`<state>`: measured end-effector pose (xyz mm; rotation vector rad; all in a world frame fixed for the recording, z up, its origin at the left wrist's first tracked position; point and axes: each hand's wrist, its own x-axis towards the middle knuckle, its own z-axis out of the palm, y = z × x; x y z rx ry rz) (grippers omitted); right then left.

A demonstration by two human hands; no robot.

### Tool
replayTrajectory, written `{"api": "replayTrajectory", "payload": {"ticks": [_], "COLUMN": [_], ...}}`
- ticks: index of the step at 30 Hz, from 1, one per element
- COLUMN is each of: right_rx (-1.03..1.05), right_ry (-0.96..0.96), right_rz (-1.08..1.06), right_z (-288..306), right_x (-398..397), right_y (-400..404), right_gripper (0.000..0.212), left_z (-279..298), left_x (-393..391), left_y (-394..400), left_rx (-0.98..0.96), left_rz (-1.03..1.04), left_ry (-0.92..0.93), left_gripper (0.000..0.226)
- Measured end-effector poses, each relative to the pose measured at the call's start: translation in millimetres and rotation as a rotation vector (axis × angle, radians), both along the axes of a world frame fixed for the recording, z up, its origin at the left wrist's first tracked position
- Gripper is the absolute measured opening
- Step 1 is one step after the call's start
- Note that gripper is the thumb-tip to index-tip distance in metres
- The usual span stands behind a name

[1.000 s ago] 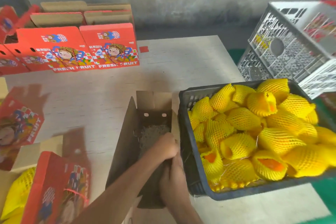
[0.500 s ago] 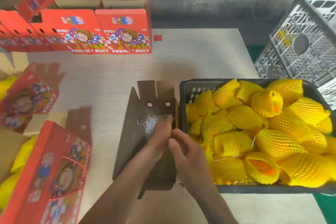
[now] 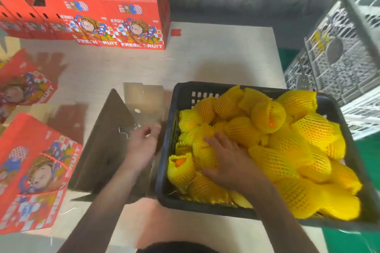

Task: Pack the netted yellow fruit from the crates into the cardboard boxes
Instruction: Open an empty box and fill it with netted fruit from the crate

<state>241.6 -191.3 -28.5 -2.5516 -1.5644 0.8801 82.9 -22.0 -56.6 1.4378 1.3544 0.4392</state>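
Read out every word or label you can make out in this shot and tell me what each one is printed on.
"FRESH" along the bottom of the left upright red box at the back of the table.
"FRESH FRUIT" along the bottom of the right upright red box, partly smeared.
"FRUIT", partly readable, on the red box lying flat at near left.
"RUIT", on the tilted red box at far left.
Small characters above the cartoon figures: too blurred to read.

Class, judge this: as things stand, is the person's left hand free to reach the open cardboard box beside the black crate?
Probably yes. The left hand already hovers over the open cardboard box, with nothing between them. The right hand lies on the netted fruit in the black crate, out of the way.
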Motion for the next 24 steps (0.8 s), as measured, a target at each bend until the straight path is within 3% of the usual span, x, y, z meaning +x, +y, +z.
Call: {"api": "replayTrajectory", "payload": {"ticks": [3, 5, 7, 9, 11, 14, 16, 18, 21, 24], "right_rx": [-0.075, -0.1, -0.112, -0.08, -0.002, 0.132, 0.313, 0.54, 0.712, 0.725], "right_ry": [-0.065, -0.16, -0.236, -0.257, -0.235, -0.115, -0.032, 0.023, 0.292, 0.561], "right_rz": [0.006, -0.018, -0.057, -0.109, -0.158, -0.243, -0.337, -0.402, -0.464, -0.416], "right_z": [5, 3, -1, -5, -7, -6, -2, 7, 26, 35], "right_x": [-3, -12, -22, -22, -16, -6, -6, -7, -15, -28], "right_y": [12, 19, 21, 20, 16, 9, 9, 16, 46, 90], "right_gripper": [0.089, 0.084, 0.082, 0.081, 0.076, 0.069, 0.068, 0.065, 0.059, 0.058], "left_z": [23, 32, 37, 37, 39, 43, 46, 55, 78, 78], "left_x": [-2, -4, -5, -1, 10, 29, 29, 16, -19, -55], "left_y": [-19, -29, -34, -38, -45, -56, -51, -34, -2, 29], "left_rx": [0.431, 0.554, 0.563, 0.597, 0.621, 0.661, 0.746, 0.669, 0.306, 0.243], "left_rz": [-0.167, -0.473, -0.849, -1.145, -1.276, -1.376, -1.424, -1.348, -1.038, -0.666], "left_ry": [-0.117, -0.076, 0.137, 0.487, 0.77, 0.946, 0.88, 0.586, 0.057, -0.104], "left_gripper": [0.014, 0.023, 0.042, 0.054, 0.05, 0.05, 0.052, 0.048, 0.049, 0.066]}}
